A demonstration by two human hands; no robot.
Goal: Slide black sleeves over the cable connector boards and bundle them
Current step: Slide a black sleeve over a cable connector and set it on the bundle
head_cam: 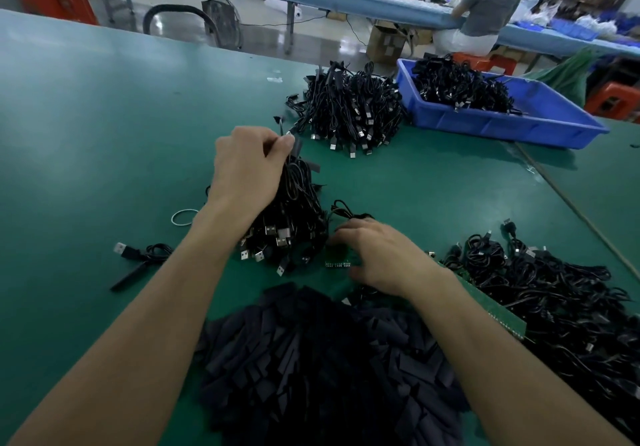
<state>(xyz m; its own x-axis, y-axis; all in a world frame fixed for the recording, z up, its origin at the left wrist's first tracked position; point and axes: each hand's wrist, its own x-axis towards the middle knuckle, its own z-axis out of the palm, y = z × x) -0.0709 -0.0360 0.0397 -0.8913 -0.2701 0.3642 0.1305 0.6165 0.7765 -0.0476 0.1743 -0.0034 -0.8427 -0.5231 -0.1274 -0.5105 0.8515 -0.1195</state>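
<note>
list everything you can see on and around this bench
table: one, green, under everything
sleeve pile: one heap, black, near edge, centre
held cable bundle: one, black, centre
far cable pile: one, black, far centre
bin: one, blue, far right, cables inside
loose cable heap: one, black, right
board strip: one, green, at that heap's left edge
rubber band: one, white, left of the bundle
single cable: one, black, left
seated person: one, grey top, background right
left hand: grips the bundle's top
right hand: low, right of the bundle; grip unclear
</note>
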